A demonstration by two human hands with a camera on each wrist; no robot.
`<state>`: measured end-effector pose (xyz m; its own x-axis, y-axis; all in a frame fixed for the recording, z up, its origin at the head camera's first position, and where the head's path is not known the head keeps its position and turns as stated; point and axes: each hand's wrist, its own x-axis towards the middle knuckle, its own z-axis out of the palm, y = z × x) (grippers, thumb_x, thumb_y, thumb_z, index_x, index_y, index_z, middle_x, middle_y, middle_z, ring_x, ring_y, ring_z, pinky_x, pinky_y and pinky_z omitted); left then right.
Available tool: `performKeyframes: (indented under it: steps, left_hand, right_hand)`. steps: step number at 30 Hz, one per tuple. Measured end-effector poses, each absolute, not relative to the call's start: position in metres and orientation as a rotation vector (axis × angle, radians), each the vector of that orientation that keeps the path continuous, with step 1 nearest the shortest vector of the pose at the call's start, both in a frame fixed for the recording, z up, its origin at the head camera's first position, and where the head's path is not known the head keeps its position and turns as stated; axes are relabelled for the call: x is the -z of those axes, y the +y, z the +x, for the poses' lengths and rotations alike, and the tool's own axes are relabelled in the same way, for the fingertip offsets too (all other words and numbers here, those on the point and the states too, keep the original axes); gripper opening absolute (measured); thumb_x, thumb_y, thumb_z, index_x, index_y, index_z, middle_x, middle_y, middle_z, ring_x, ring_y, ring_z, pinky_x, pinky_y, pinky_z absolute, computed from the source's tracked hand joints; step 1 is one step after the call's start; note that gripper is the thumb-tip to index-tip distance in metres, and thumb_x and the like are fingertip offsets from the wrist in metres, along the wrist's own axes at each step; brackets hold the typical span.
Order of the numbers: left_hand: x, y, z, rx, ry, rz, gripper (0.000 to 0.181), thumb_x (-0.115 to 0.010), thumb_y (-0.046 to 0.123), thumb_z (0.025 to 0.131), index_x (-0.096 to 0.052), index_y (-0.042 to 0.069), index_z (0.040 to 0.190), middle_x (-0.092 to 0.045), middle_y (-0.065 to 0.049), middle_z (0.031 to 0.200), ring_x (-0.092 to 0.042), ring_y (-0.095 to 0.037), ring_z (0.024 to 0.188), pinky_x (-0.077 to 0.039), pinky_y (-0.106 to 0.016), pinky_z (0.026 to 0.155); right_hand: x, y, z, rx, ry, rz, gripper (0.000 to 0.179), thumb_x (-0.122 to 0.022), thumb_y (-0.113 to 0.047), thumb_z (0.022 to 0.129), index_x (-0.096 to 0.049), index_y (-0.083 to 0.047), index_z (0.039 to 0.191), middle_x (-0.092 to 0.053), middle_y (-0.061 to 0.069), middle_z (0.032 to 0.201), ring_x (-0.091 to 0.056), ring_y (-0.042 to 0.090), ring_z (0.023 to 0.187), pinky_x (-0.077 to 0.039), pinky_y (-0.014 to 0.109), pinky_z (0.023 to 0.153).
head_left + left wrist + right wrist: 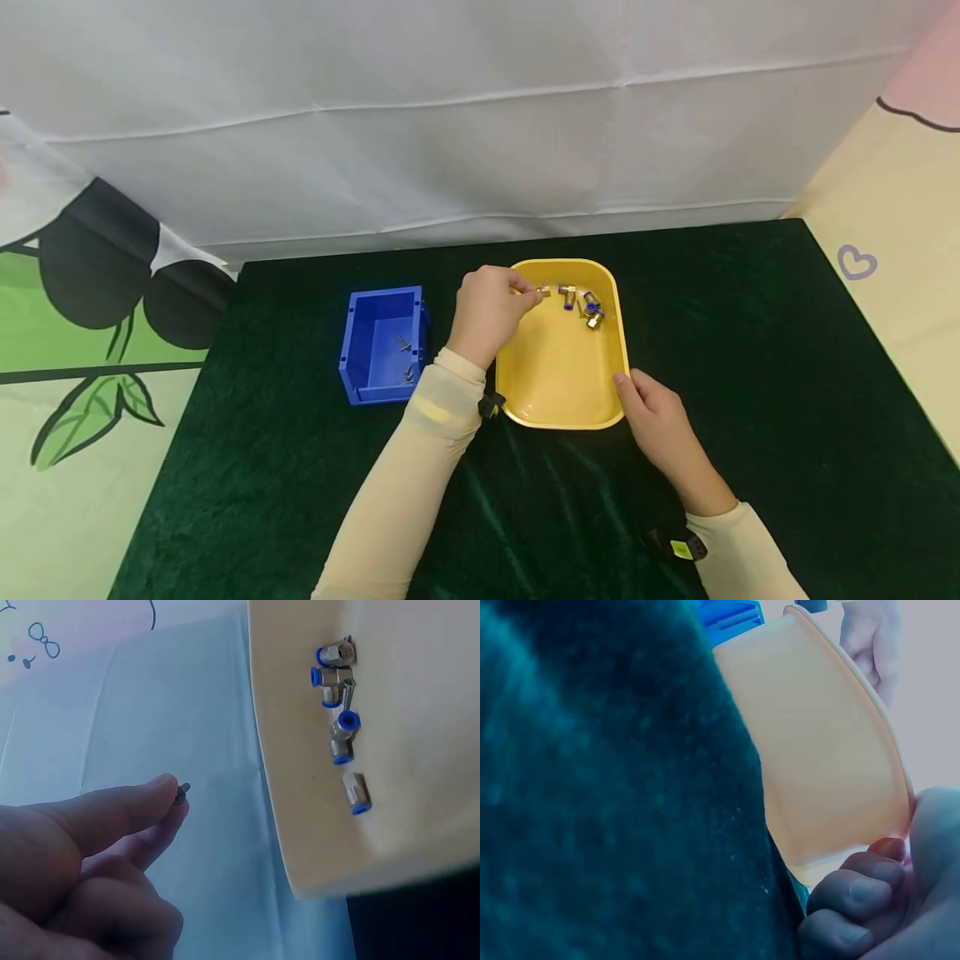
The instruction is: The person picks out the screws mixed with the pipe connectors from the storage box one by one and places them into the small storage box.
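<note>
My left hand (487,312) is over the left far part of a yellow tray (562,375). Between thumb and index finger it pinches a small dark metal screw (182,793), mostly covered by the fingertips. Several brass-coloured air-hose fittings with blue collars (568,296) lie at the tray's far end, and a thin screw (347,696) is among them. My right hand (660,421) grips the tray's near right rim, thumb on top. In the right wrist view its fingers (859,889) curl against the tray's outer side.
Left of the tray stands a blue open-front bin (386,396) with a few small screws (405,343) inside. Both containers are on a dark green cloth-covered table (750,358). A white cloth wall (465,167) rises behind the table's far edge.
</note>
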<state>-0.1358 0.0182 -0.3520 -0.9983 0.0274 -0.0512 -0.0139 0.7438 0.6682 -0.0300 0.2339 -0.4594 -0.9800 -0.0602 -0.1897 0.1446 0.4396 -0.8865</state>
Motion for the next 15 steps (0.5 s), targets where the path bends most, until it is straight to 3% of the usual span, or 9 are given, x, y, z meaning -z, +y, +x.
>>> performKeyframes:
  steps: [6,11,15]
  left_hand:
    - [0.352,0.000,-0.126,-1.136,2.877,-0.060,0.017,-0.072,0.025,0.093,-0.076,0.009,0.095,-0.068,-0.003,0.090,-0.063,-0.017,0.069,-0.056,-0.024,0.062]
    - [0.353,-0.019,-0.119,-1.196,2.907,-0.028,0.015,-0.071,0.025,0.093,-0.076,0.012,0.091,-0.055,-0.003,0.064,-0.052,-0.019,0.054,-0.042,-0.024,0.048]
    - [0.353,-0.035,-0.114,-1.256,2.922,-0.034,0.012,-0.070,0.024,0.091,-0.075,0.013,0.087,-0.047,-0.002,0.057,-0.047,-0.019,0.048,-0.035,-0.026,0.045]
  right_hand:
    - [0.463,0.235,-0.030,1.571,2.497,0.076,0.050,-0.037,-0.054,0.104,-0.061,-0.010,0.109,-0.059,0.009,0.082,-0.055,0.028,0.061,-0.044,0.028,0.053]
    - [0.463,0.234,-0.030,1.570,2.491,0.074,0.050,-0.038,-0.053,0.104,-0.061,-0.009,0.111,-0.059,0.010,0.082,-0.054,0.028,0.061,-0.044,0.028,0.054]
    - [0.462,0.234,-0.031,1.563,2.498,0.075,0.049,-0.038,-0.052,0.104,-0.061,-0.009,0.110,-0.059,0.010,0.082,-0.054,0.028,0.060,-0.044,0.028,0.053]
